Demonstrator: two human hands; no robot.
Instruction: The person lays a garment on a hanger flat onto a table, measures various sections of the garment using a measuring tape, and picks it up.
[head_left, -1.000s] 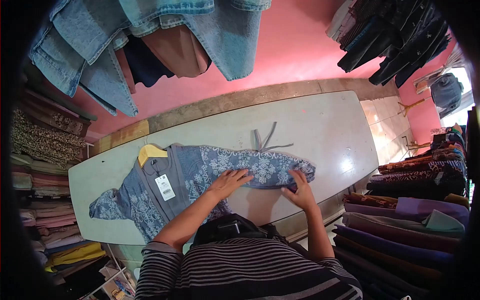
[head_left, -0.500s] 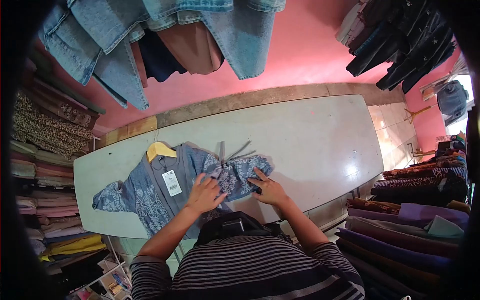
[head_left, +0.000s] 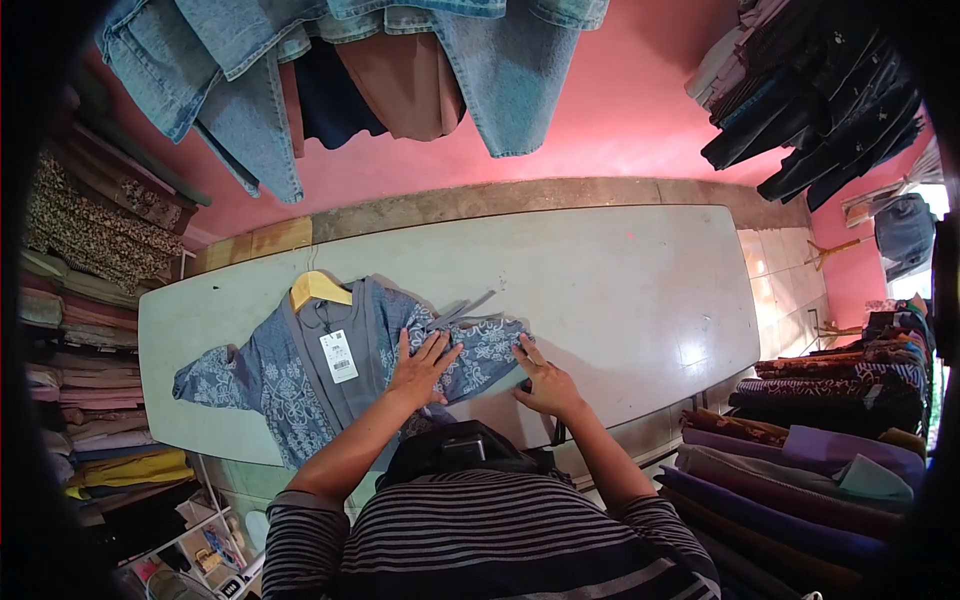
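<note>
A blue-grey blouse [head_left: 290,385] with a white floral print lies face up on the pale table [head_left: 620,290]. Its neck is on a wooden hanger [head_left: 318,289], and a white price tag [head_left: 338,357] rests on its front. My left hand [head_left: 420,372] lies palm down, fingers spread, on the blouse where the right-side sleeve meets the body. At that sleeve's cuff end is my right hand [head_left: 550,386], its fingers apart and the tips touching the cuff edge. Grey fabric ties [head_left: 465,308] stick out above this sleeve. The blouse's lower part is hidden behind my left forearm and waist bag.
Denim garments [head_left: 520,85] hang overhead at the back, with dark clothes [head_left: 815,110] at the upper right. Stacks of folded fabric [head_left: 90,400] stand along the left. More folded cloth [head_left: 800,470] is piled close on the right. A black bag [head_left: 465,450] sits at my waist.
The right-side sleeve now lies flatter and its ties lean lower to the right. My left hand has shifted right with fingers more spread; my right hand has slid down to the cuff edge.
</note>
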